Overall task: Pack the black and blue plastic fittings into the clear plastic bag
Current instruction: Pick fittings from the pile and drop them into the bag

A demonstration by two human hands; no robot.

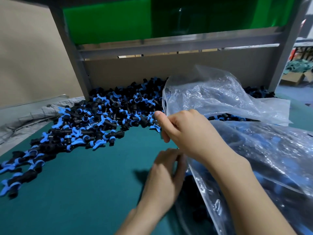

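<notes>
Closest in, low and centre: left hand (166, 177), blurred, fingers curled in at the lower lip of the clear plastic bag (274, 160). Cannot tell whether pinching the film or only brushing it. Just above and beyond: right hand (186, 134), thumb up, pinching the upper lip of the bag between thumb and curled fingers, holding the mouth agape toward the left. Lying on its side along the right of the green table mat (88, 192), already part-filled, with dark and blue shapes showing through the crinkled film.

Likely to handle as thin, limp and slick: no shape of its own, mouth apt to fall shut once released, belly probably sagging under the load. Best taken at the rim, one lip in each hand, never by the loose film further back. Support from below advisable before any lifting.

Further out, left of the mouth and just beside the right thumb: black and blue plastic fittings (94, 119), heaped loose across the mat up to the back wall. Small, hard, probably light singly, with winged blue collars apt to tangle and snag the film. Better scooped or swept in by the handful than picked one by one.

Beyond the heap: grey metal frame (74, 53), cardboard backboard (169, 68), green panel (105, 21) above. Far left, grey quilted cloth (25, 114).
</notes>
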